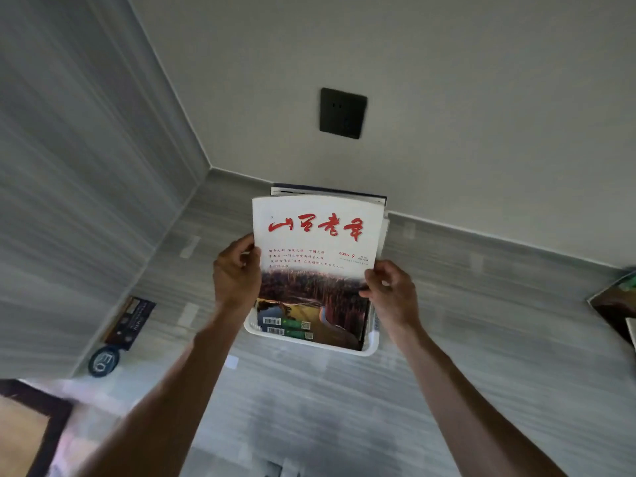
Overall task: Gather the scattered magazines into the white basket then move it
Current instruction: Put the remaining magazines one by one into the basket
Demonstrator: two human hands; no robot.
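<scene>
Your left hand and right hand pinch the magazine's side edges, keeping it upright so its foot slots into the basket below.

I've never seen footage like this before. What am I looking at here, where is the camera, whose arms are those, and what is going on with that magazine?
There is no machine here: a person wears a wide-angle camera on the head, so this one picture looks forward and down along their own bare arms. The left hand and the right hand each grip a side edge of a white magazine with red title lettering, holding it upright in a white basket. The basket stands on the grey striped floor, close against the wall, and already holds other magazines behind the front one. More printed items still lie loose: a dark booklet at the left, with a round dark tag beside it, and another magazine at the right edge. A dark wall socket sits above the basket.
</scene>
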